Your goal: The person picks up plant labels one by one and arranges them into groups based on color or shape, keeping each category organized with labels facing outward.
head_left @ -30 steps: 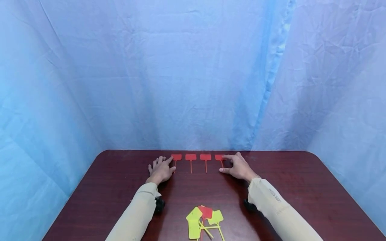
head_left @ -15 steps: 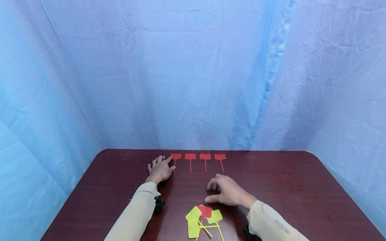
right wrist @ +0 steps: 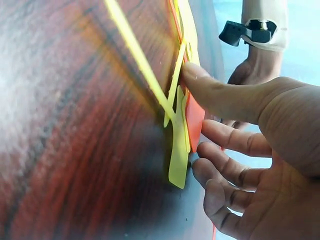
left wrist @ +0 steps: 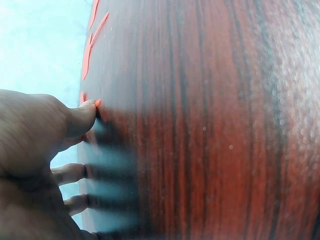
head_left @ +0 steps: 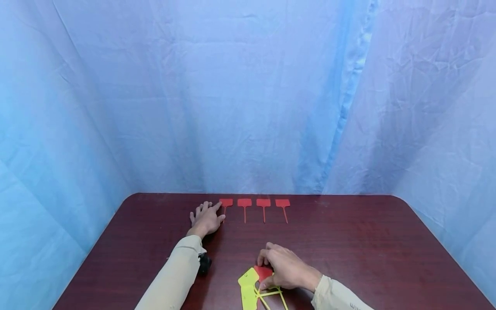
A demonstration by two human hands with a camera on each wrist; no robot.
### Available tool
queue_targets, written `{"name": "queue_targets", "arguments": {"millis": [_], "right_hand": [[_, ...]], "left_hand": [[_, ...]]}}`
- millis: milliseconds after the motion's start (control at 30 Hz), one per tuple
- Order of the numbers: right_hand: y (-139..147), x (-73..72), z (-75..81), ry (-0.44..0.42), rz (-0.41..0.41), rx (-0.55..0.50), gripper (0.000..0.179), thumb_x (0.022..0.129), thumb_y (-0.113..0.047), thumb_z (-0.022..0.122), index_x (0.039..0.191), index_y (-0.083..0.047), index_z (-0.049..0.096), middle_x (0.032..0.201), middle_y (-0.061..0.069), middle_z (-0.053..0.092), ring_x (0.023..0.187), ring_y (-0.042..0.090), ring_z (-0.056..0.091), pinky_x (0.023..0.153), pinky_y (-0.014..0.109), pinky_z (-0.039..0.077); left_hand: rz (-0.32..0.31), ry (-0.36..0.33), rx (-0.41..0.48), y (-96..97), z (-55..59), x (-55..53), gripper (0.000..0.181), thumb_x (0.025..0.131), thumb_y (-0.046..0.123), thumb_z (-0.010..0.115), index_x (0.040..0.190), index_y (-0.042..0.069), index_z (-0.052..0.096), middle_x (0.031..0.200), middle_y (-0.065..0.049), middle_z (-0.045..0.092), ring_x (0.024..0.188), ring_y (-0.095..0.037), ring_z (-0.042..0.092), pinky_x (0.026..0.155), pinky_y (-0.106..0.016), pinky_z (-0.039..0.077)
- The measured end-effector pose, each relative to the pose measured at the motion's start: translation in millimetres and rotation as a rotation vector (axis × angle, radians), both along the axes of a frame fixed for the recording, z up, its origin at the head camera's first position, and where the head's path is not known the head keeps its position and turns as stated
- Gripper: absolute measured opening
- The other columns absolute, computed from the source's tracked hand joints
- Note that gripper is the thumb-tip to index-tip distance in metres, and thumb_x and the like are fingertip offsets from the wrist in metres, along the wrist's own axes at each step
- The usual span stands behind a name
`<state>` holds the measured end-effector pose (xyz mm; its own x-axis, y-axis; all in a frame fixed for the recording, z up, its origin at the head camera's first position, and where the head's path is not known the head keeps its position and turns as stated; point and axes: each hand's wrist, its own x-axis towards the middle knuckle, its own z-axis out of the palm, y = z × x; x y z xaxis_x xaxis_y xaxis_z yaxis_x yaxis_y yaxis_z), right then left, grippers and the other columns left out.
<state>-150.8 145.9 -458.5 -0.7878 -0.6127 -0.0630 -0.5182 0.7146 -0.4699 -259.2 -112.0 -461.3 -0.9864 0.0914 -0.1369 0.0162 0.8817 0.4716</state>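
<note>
Several red T-shaped plant labels (head_left: 244,202) lie in a row along the table's far edge. My left hand (head_left: 205,221) rests there, fingers spread, its index fingertip on the head of the leftmost red label (head_left: 227,202). In the left wrist view, the left thumb (left wrist: 82,117) meets the tip of that label's stem. Nearer me, my right hand (head_left: 287,268) is at a loose pile of labels. Its thumb and index finger bracket the head of a red plant label (right wrist: 195,122), which lies among yellow plant labels (head_left: 248,297). The hand partly hides the pile's right side.
The dark red wooden table (head_left: 162,254) has rounded far corners. Blue cloth (head_left: 248,107) hangs behind it and on both sides. A small black device (head_left: 204,263) sits at the left wrist, below the sleeve.
My right hand has left the rightmost red label in the row and come back toward me, down onto the pile, reaching the red label there. The left hand stays in place.
</note>
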Motion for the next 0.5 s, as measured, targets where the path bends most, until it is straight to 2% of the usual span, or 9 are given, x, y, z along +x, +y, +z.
{"name": "queue_targets", "arguments": {"millis": [233,500], "right_hand": [[3,-0.4,-0.4,-0.046,0.002,-0.062,0.035,0.076,-0.033,0.092,0.095,-0.02,0.065,0.085,-0.013,0.049,0.077,0.001,0.047,0.071,0.022,0.045],[10,-1.0,2.5,-0.204,-0.014,-0.178,0.031,0.083,-0.016,0.086,0.098,-0.019,0.059,0.084,-0.009,0.055,0.075,0.005,0.05,0.067,0.024,0.045]], "left_hand": [[0.006,-0.001,-0.005,0.7,0.3,0.6,0.056,0.106,0.026,0.056,0.158,0.014,0.04,0.158,-0.024,0.03,0.145,-0.049,0.022,0.115,-0.071,0.011],[0.011,-0.004,0.007,1.8,0.5,0.1,0.057,0.105,0.026,0.057,0.158,0.014,0.04,0.158,-0.023,0.03,0.146,-0.048,0.021,0.116,-0.07,0.01]]}}
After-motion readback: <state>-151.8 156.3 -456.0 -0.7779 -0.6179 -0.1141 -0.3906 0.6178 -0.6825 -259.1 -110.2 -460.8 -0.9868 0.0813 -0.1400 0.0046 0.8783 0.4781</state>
